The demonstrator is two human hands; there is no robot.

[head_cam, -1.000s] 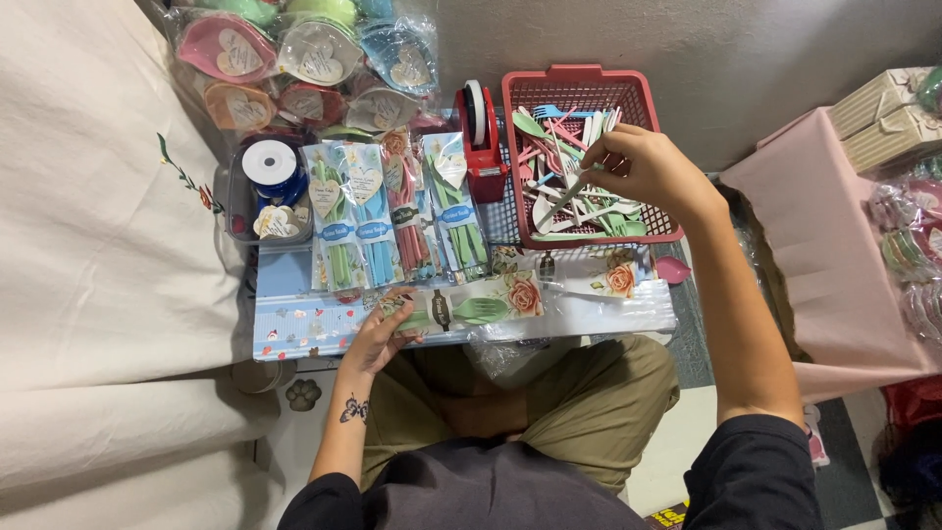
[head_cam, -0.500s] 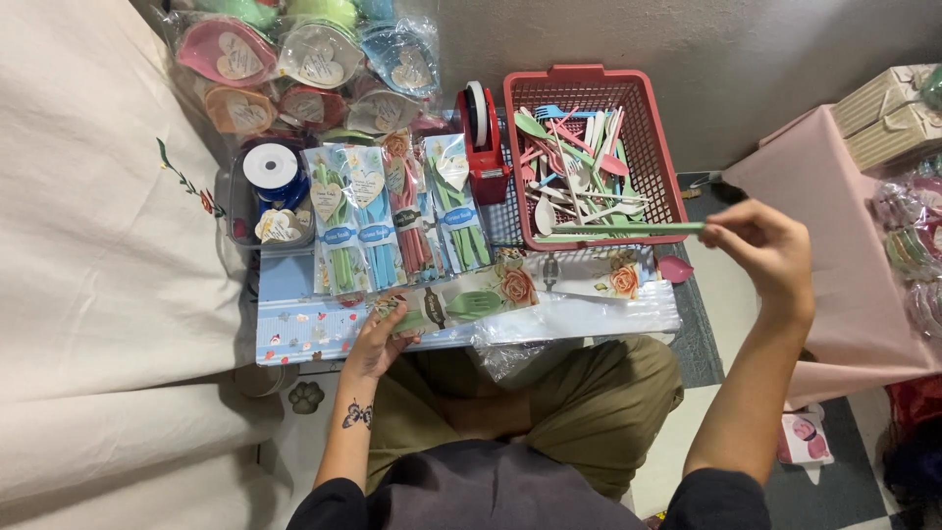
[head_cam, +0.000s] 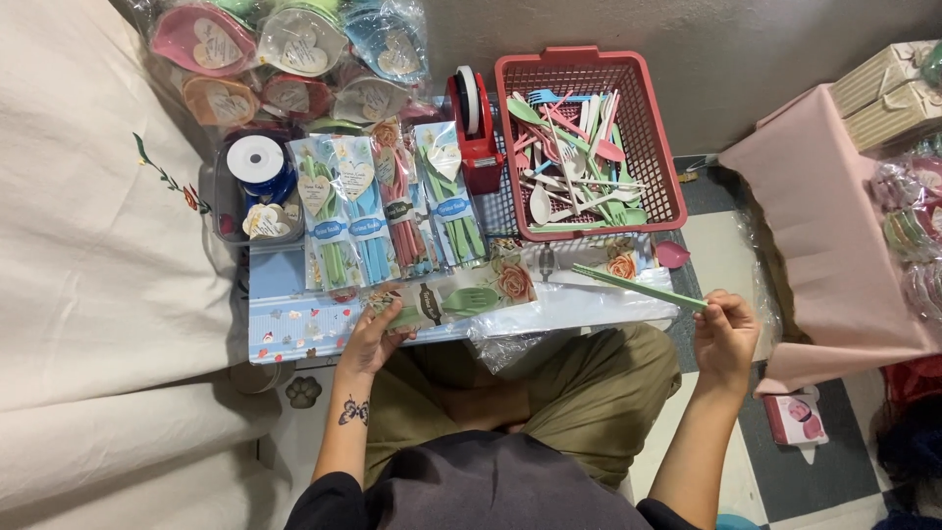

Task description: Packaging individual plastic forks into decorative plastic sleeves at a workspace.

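We see thin pale-green chopsticks [head_cam: 638, 288], long and straight, pinched at one end by the right hand [head_cam: 724, 329], slanting away over the plastic sleeve [head_cam: 579, 294], while the left hand [head_cam: 378, 329] presses the green-fork packet [head_cam: 461, 299].

Pair of light green plastic chopsticks [head_cam: 638, 288]: long, thin, held together as one bundle, pinched at the near end by the right hand [head_cam: 726, 334]. They slant up and away to the left, free end above the clear plastic sheet at the tray edge, just below the red basket.

Clear cutlery sleeve [head_cam: 461, 294]: flat, printed with an orange rose, containing a green fork-shaped piece. It lies lengthwise on the blue patterned tray, its left end pressed under the left hand [head_cam: 378, 329].
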